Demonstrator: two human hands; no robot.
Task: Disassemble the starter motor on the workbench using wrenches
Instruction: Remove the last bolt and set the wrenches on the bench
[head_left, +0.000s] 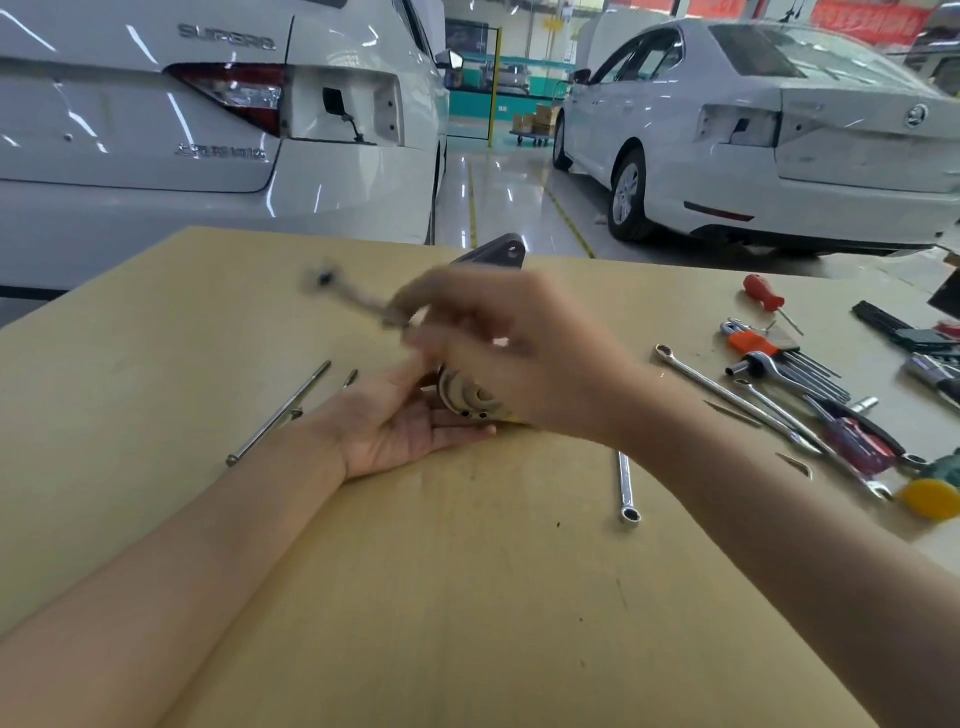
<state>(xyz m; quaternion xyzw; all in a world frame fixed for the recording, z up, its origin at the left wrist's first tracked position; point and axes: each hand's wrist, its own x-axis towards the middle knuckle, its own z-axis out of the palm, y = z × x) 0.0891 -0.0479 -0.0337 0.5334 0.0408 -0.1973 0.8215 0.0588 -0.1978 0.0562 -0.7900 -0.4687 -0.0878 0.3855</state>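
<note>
The starter motor (467, 397) lies at the middle of the workbench (467, 597), mostly hidden by my hands; its round end cap faces me and a grey mounting ear (501, 252) shows behind. My left hand (400, 421) lies palm up against the motor's left side, cradling it. Above the motor, blurred by motion, my right hand (498, 343) grips a long thin bolt (353, 299) that points up and to the left. Another long bolt (280, 413) rests on the bench left of my left wrist.
A ring wrench (627, 486) lies just right of the motor. Further right are several wrenches (727, 392), a ratchet (763, 361), hex keys (810, 366), red screwdrivers (763, 293) and a yellow disc (930, 499). Two white cars (208, 145) stand beyond the bench's far edge.
</note>
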